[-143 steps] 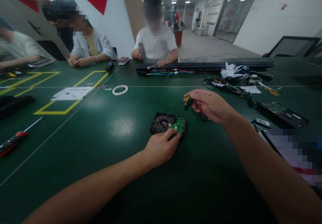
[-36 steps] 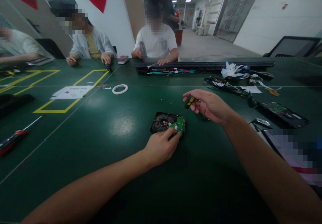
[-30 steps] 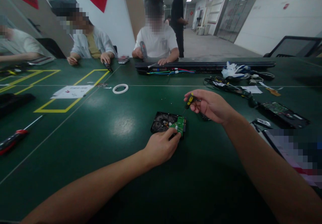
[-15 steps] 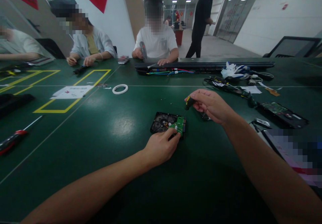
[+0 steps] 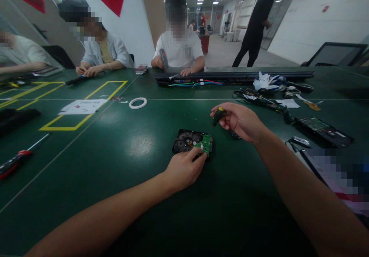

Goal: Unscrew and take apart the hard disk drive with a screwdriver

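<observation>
A hard disk drive [image 5: 187, 138] lies circuit side up on the green table, its green board at the right end. My left hand [image 5: 184, 168] grips the drive's near right edge, thumb and fingers closed on it. Above and to the right, my right hand [image 5: 238, 120] is closed around a small screwdriver [image 5: 219, 115] with a black and yellow handle. The handle tilts down toward the drive; its thin shaft is hard to make out. Under my right hand a dark object [image 5: 235, 134] is mostly covered, its kind hidden.
A red and black screwdriver [image 5: 17, 162] lies at left, a white tape ring [image 5: 137, 103] beyond the drive. At right are another drive-like device [image 5: 324, 131], cables [image 5: 256, 98] and gloves [image 5: 268, 80]. A long black unit [image 5: 236, 75] lies before a person in white [image 5: 180, 49].
My right hand has tipped the screwdriver, and its shaft no longer shows at the board. My left hand stays on the drive. A person in black has walked right in the background.
</observation>
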`<state>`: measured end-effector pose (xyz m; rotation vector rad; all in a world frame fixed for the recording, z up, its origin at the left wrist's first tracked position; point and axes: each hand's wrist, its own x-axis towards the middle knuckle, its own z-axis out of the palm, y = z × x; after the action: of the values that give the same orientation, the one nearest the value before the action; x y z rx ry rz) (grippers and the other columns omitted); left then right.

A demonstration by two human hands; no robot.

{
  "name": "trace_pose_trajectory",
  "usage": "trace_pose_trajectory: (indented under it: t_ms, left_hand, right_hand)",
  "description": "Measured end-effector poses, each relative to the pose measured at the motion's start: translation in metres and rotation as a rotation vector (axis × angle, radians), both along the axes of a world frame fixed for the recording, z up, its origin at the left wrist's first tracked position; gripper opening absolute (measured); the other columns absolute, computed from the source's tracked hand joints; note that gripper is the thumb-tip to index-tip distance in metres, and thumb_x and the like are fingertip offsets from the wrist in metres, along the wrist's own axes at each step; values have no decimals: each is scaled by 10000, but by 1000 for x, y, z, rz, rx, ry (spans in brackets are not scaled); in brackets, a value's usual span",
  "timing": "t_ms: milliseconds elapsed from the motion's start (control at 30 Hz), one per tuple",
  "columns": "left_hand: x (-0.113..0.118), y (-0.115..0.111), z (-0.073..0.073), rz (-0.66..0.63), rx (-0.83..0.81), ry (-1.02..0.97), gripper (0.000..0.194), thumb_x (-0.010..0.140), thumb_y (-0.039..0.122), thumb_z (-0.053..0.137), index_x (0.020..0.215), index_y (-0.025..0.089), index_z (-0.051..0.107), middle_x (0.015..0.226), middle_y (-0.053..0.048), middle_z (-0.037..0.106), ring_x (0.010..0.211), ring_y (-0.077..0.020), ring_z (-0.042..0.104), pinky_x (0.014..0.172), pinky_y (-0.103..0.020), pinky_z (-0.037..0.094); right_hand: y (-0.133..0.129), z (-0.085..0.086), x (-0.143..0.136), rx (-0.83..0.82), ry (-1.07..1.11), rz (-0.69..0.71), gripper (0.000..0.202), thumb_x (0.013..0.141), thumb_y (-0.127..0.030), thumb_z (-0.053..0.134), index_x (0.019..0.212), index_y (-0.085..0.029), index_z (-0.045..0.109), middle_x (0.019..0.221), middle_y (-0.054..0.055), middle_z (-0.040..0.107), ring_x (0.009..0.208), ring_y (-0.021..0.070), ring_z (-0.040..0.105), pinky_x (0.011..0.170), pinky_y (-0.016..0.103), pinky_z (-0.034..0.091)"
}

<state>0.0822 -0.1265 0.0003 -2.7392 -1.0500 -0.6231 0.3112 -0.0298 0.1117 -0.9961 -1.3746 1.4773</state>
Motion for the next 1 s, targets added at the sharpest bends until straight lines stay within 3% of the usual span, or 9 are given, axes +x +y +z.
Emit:
trace_pose_trajectory:
  t_ms: [400,600,733,867,1000]
  left_hand:
    - [1,0,2,7,0,-10,308,1067,246,449,1302,141,618,1222,-132,653,778,-183,700,673,-362,654]
    - [1,0,2,14,-9,2,312,1055,246,467,1312,146,614,1231,-128,653,778,-194,706,667,-370,654]
    - [1,0,0,16,-11,9,314,1061,248,454,1313,144,612,1230,-133,650,781,-191,706,669,-371,655]
    - [1,0,0,8,-9,-2,314,1061,247,460,1318,143,608,1233,-133,648,785,-192,707,668,-373,654]
    - [1,1,-2,11,5,-8,314,1058,255,473,1319,145,608,1242,-134,645,790,-192,708,673,-370,653]
  right_hand:
    - [-3,1,2,77,-83,-25,208,916,-353,690,1032,-199,770,964,81,730,620,116,496,499,264,355]
    - [-3,1,1,100,-95,-46,175,915,-346,695,925,-184,761,882,68,709,626,118,497,510,259,365]
    - [-6,4,0,58,-69,-30,143,909,-307,692,867,-171,702,900,86,729,611,110,483,494,251,341]
    - [-5,5,-1,0,-12,-30,117,919,-268,656,995,-184,683,975,104,756,560,94,442,451,237,259]
    - [-2,4,-2,-6,-6,-42,168,947,-285,597,980,-160,705,970,124,737,569,99,467,447,237,276]
